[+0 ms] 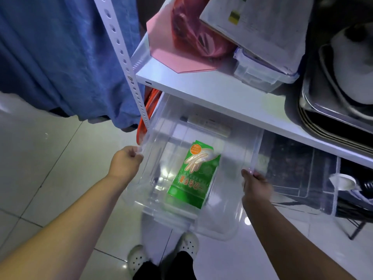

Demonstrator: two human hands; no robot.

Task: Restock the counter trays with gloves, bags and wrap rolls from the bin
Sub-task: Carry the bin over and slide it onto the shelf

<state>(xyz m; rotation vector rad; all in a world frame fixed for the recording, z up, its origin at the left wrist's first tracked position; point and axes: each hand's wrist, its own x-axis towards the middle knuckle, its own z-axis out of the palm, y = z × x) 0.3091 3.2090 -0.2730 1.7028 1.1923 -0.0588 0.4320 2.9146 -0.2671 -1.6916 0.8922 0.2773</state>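
Now each hand's grip, left [126, 161] and right [255, 183], clasps the clear bin's [224, 225] rim.

Green glove pack [192, 174], seemingly clear bin [218, 225]

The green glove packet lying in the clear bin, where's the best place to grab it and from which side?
Come from above: the clear bin is open-topped and the white shelf covers only its far end. The green glove packet lies flat on the bottom, so pinch its near short edge, probably with the right hand, once that hand lets go of the rim. The left hand can steady the bin.
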